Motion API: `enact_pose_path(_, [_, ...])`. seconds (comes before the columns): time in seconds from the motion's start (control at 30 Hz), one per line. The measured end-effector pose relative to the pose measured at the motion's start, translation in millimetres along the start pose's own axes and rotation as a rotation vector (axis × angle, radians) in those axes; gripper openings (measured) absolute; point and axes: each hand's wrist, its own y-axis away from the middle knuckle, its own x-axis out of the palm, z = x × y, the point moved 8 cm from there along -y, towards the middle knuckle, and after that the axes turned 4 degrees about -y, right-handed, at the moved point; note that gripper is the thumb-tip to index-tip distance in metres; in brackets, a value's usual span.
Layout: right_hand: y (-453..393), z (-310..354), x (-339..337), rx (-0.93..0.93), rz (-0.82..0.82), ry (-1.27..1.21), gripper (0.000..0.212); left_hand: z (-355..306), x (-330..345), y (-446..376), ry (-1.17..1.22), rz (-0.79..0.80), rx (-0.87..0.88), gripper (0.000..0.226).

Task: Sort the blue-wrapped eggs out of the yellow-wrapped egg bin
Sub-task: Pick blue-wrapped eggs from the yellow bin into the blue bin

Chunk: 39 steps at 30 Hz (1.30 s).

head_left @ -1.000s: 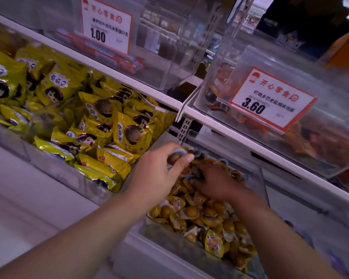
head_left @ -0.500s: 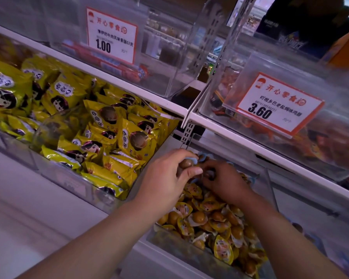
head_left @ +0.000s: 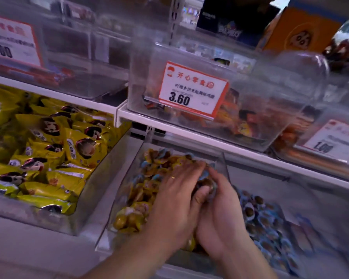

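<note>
A clear bin (head_left: 125, 182) on the lower shelf holds yellow-wrapped eggs (head_left: 141, 190), with a few blue-wrapped eggs (head_left: 142, 164) mixed in at its back left. Both hands are pressed together over this bin. My left hand (head_left: 175, 200) and my right hand (head_left: 222, 216) cup a small bunch of blue-wrapped eggs (head_left: 207, 181) between them, and my left thumb presses on the bunch. To the right lies a separate pile of blue-wrapped eggs (head_left: 266, 220). The image is blurred by motion.
A bin of large yellow snack packets (head_left: 48, 154) sits to the left. Above the white shelf edge (head_left: 189, 135) stand clear bins with price tags, one reading 3.60 (head_left: 191, 89). That upper shelf overhangs the back of the egg bin.
The view has swung right, bringing the blue-wrapped pile into sight. My right hand has drawn back from the bin's far end and closed against my left hand around the blue-wrapped eggs.
</note>
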Motion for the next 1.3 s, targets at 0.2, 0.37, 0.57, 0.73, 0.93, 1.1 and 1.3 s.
enact_pose_path(0.2, [9.1,66.4,-52.2,-0.234,-0.141,0.147,0.034,-27.4,42.4,-0.4,-0.079,0.2,0.173,0.06])
enact_pose_path(0.37, [12.7,118.4,-105.2,-0.317,-0.185,0.128,0.024,-25.0,54.6,2.7,0.075,0.31,0.144,0.057])
enact_pose_path(0.57, [-4.3,174.3,-177.6,-0.355,-0.439,0.694,0.032,17.7,42.5,-10.1,-0.011,0.219,0.02,0.032])
enact_pose_path(0.73, [-17.5,190.0,-188.4,-0.416,-0.511,1.029,0.016,43.9,31.4,-8.0,-0.126,0.243,-0.042,0.034])
enact_pose_path(0.93, [-11.2,174.5,-111.7,-0.749,-0.34,1.006,0.03,43.9,-21.2,-13.3,-0.411,0.119,0.099,0.032])
enact_pose_path(1.1, [-1.3,100.2,-12.6,-0.837,0.028,1.338,0.026,65.7,-81.0,-6.4,-0.329,-0.048,-0.02,0.028])
enact_pose_path(1.3, [-84.3,-7.7,42.0,-0.494,0.365,1.922,0.038,81.9,-99.3,6.0,-0.167,-0.04,-0.168,0.032])
